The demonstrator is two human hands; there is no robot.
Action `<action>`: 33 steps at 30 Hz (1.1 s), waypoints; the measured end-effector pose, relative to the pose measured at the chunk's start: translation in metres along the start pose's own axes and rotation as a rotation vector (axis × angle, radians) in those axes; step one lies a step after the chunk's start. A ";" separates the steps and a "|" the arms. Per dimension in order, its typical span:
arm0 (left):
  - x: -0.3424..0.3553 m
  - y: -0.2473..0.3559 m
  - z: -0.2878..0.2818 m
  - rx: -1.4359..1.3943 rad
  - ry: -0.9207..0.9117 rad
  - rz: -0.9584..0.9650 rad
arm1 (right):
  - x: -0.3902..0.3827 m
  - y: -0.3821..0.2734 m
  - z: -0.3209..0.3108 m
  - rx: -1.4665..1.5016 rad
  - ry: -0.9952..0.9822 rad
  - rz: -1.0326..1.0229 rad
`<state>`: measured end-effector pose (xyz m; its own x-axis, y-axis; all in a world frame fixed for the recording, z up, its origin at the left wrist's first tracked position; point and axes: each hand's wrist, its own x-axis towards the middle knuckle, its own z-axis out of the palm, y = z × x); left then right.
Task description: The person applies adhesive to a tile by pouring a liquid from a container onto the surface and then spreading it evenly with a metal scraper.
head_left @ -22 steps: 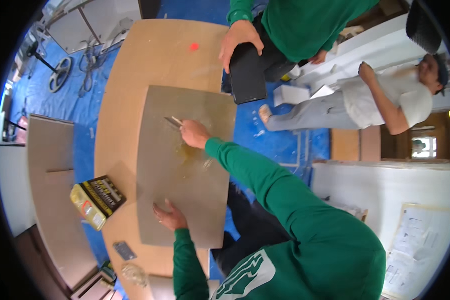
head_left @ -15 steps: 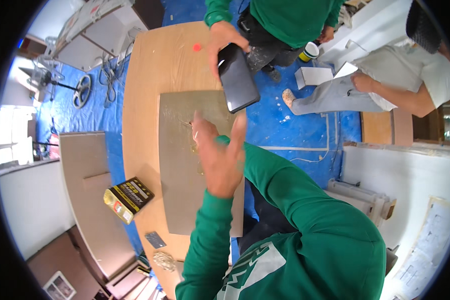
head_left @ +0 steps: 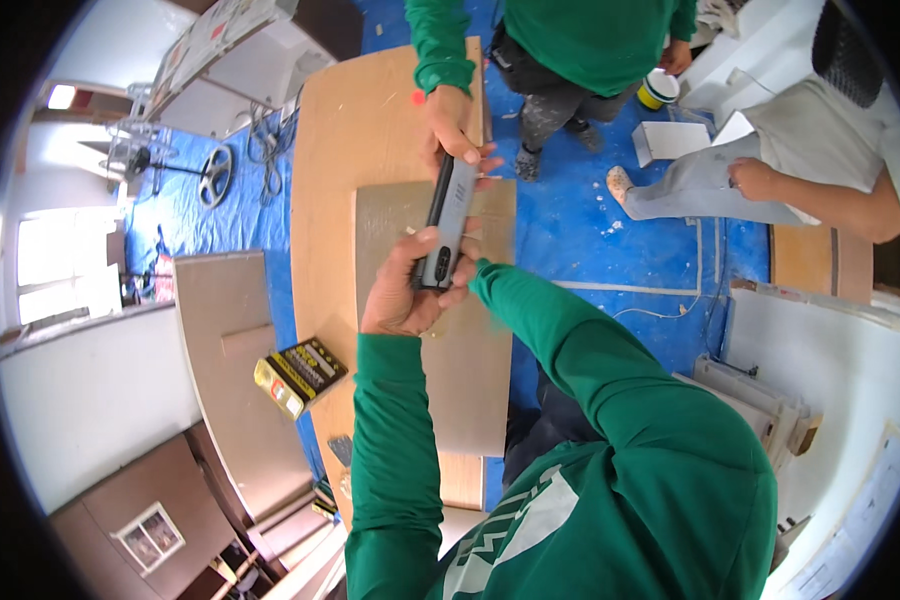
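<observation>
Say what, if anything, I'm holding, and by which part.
Left hand: device, near end; a co-worker's hand has the far end. Right hand: mostly hidden, can't tell.

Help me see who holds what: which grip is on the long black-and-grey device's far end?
The co-worker's bare-handed grip, at the picture's top; the person's left grip is on the near end.

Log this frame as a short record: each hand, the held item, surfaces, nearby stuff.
left hand: grips lower end of black-and-grey device
right hand: close to the device, partly hidden; grip unclear
co-worker's hand: on the device's upper end
below: grey-brown board on wooden table
nearby: black-and-yellow can at the table's left edge
floor: blue sheeting
</observation>
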<state>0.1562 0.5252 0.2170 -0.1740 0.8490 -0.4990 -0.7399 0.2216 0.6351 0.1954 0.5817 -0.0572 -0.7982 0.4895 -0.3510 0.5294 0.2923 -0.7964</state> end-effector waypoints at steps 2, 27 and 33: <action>-0.002 -0.014 -0.016 -0.341 -0.261 -0.019 | 0.005 0.003 -0.008 -0.014 0.004 -0.018; -0.488 -0.398 0.152 -0.685 2.323 0.207 | 0.208 0.008 -0.005 0.208 -0.424 0.418; -0.478 -0.570 0.374 -1.449 2.635 -0.399 | 0.227 0.003 0.012 0.205 -0.484 0.464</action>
<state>0.9045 0.1726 0.3138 0.7370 -0.6292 -0.2468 -0.4181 -0.7113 0.5651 0.0120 0.6840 -0.1455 -0.5660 0.0915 -0.8193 0.8198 -0.0424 -0.5710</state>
